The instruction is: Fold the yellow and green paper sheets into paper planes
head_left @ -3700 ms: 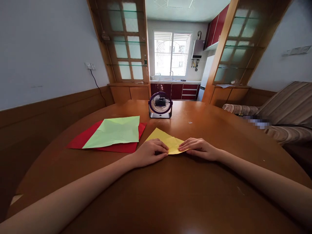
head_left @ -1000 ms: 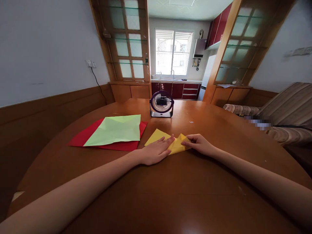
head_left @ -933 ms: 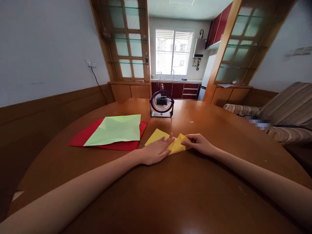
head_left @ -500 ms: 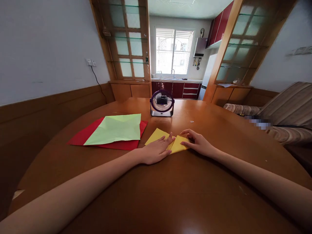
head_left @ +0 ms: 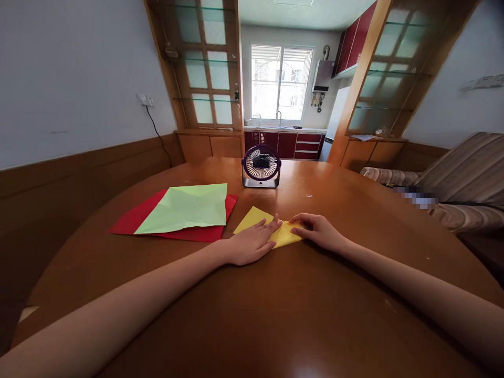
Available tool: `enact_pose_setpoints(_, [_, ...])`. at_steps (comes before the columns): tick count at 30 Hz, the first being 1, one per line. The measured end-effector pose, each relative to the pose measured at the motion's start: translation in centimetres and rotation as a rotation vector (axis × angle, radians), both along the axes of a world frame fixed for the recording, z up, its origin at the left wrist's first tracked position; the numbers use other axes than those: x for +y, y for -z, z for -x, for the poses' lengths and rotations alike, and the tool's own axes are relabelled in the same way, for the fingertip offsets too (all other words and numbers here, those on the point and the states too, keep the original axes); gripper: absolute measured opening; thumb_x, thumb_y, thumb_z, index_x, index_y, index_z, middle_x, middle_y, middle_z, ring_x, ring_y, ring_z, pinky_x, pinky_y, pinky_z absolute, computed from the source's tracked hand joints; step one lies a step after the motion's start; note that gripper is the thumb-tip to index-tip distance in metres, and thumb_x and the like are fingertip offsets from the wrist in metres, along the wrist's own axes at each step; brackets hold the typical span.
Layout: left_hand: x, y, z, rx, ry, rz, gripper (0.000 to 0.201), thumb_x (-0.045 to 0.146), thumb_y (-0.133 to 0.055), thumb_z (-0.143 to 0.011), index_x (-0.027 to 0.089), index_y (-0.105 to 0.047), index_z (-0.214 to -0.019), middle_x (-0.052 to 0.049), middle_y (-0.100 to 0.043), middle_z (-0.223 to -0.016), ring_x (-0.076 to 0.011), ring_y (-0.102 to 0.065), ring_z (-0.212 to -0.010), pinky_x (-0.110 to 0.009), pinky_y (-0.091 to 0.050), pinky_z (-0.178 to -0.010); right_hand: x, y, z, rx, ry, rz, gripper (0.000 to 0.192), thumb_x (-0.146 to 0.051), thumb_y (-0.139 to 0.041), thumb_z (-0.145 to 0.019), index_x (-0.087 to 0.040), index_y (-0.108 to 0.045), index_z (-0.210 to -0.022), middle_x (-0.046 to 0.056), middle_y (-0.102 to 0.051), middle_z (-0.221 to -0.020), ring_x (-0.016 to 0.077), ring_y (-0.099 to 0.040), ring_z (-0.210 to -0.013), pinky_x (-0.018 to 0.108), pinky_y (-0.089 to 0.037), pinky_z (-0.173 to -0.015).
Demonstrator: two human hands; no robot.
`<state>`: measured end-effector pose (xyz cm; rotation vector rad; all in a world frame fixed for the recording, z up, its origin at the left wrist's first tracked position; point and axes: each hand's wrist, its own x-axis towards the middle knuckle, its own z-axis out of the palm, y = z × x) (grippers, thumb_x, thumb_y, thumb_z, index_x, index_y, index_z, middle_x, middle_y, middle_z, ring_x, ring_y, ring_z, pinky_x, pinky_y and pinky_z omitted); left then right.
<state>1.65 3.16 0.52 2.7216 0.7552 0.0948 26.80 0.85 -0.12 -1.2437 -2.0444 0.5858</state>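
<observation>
A folded yellow paper (head_left: 252,219) lies on the round wooden table (head_left: 275,294) in front of me. My left hand (head_left: 252,242) lies flat on its left part, fingers spread and pointing up to the right. My right hand (head_left: 318,230) rests on the paper's right corner with the fingers curled over its edge, pressing it down. The middle of the paper is hidden under both hands.
A light green sheet (head_left: 185,207) lies on a red sheet (head_left: 129,223) to the left. A small purple desk fan (head_left: 261,166) stands behind the paper. A striped sofa (head_left: 457,184) is at the right, beyond the table edge.
My right hand folded the paper's right flap down and now presses on the corner with curled fingers. My left hand went from a fist to flat and has stayed there.
</observation>
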Motion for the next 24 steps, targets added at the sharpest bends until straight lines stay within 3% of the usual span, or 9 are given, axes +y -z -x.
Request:
enact_pose_setpoints(3, [0.09, 0.12, 0.0, -0.016, 0.015, -0.011, 0.065, 0.049, -0.019, -0.101, 0.015, -0.004, -0.154, -0.009, 0.005, -0.16, -0.0268, -0.006, -0.148, -0.041, -0.01, -0.12, -0.11, 0.13, 0.06, -0.028, -0.042, -0.043, 0.03, -0.041, -0.058, -0.088, -0.02, -0.071, -0.105, 0.006, -0.066, -0.095, 0.0179, -0.058, -0.083, 0.032, -0.045, -0.077])
enact_pose_setpoints(8, [-0.07, -0.04, 0.02, -0.013, 0.016, -0.014, 0.064, 0.048, -0.019, -0.101, 0.016, -0.003, -0.154, -0.009, 0.003, -0.16, -0.0245, -0.006, -0.148, -0.04, -0.01, -0.12, 0.23, 0.63, -0.11, -0.092, -0.032, -0.084, 0.031, -0.042, -0.056, -0.091, -0.021, -0.074, -0.106, 0.005, -0.058, -0.082, 0.0169, -0.056, -0.075, 0.032, -0.047, -0.072])
enact_pose_setpoints(17, [-0.3, -0.01, -0.05, 0.006, -0.049, -0.014, 0.068, 0.049, -0.019, -0.1, 0.012, 0.001, -0.154, -0.011, 0.0, -0.16, -0.0252, -0.007, -0.148, -0.037, -0.012, -0.119, 0.12, 0.51, 0.02, -0.141, -0.038, -0.097, 0.031, -0.039, -0.053, -0.093, -0.02, -0.073, -0.107, 0.005, -0.056, -0.083, 0.0167, -0.056, -0.075, 0.032, -0.047, -0.074])
enact_pose_setpoints(24, [-0.06, -0.05, -0.17, 0.049, 0.022, -0.059, 0.061, 0.042, -0.016, -0.101, 0.011, -0.014, -0.153, -0.01, -0.006, -0.16, -0.0214, -0.003, -0.148, -0.038, -0.007, -0.12, 0.17, 0.58, 0.11, -0.167, -0.037, -0.13, 0.03, -0.038, -0.052, -0.094, -0.02, -0.072, -0.107, 0.005, -0.056, -0.084, 0.0164, -0.056, -0.075, 0.032, -0.047, -0.073])
